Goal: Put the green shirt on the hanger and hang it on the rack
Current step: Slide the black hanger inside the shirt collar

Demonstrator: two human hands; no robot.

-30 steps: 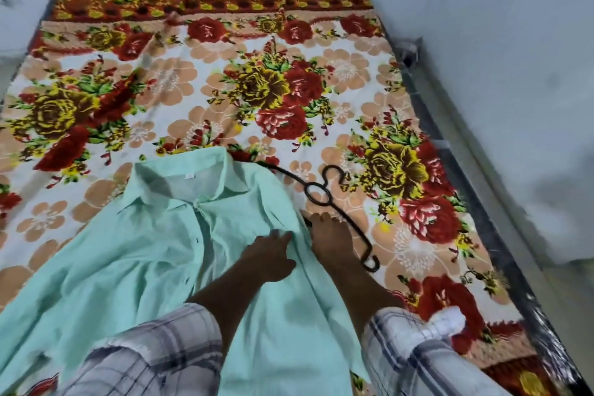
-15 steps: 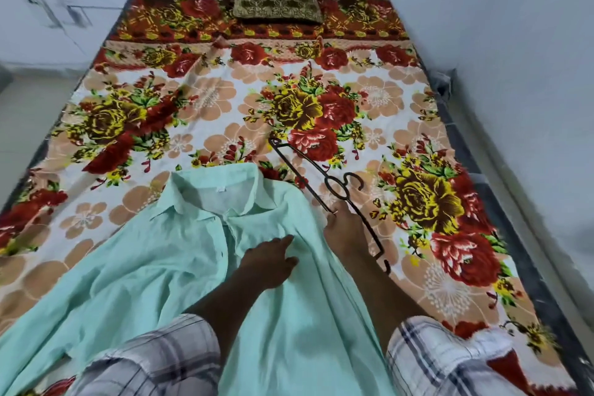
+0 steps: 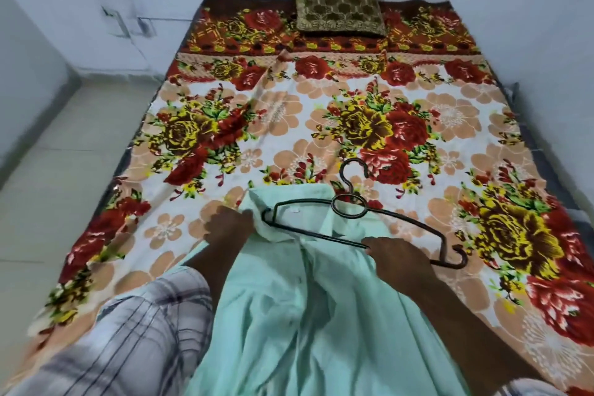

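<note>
- The hanger [image 3: 321,236] has swung from beside the shirt [image 3: 305,315] to over its collar, at frame centre.
- The right hand [image 3: 398,259] grips its lower bar, and the left hand [image 3: 229,227] grips the collar edge.
- Threading the shoulders looks like the next step.

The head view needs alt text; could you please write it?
The right hand holds a dark wire hanger at the open collar of a green shirt, while the left hand grips the collar, on a floral bedspread.
</note>
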